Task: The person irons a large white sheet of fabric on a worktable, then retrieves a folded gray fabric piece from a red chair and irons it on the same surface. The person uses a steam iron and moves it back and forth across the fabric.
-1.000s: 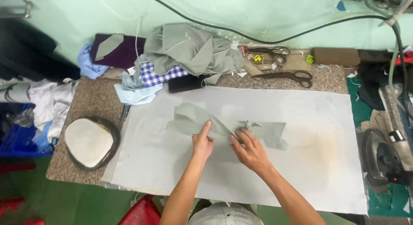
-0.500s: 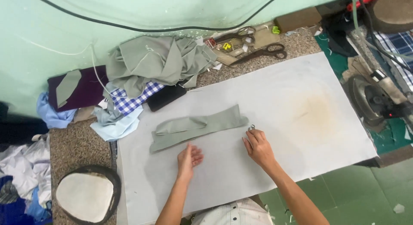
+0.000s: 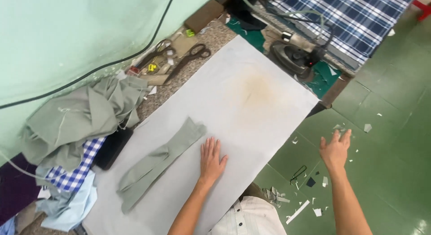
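Since it left the pad [image 3: 251,100], right hand [image 3: 334,149] (floorward).

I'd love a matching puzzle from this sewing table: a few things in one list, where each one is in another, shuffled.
Things:
1. left hand
2. right hand
3. scissors
4. iron

Places:
A. past the pad's far right end
B. flat on the grey pad beside the folded green strip
C. in the air over the green floor
D. on the speckled counter by the wall

Pairs: 1-B, 2-C, 3-D, 4-A

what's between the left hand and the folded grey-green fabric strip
Nothing: in the head view only a narrow strip of bare pale grey pressing cloth separates the left hand from the grey-green fabric strip.
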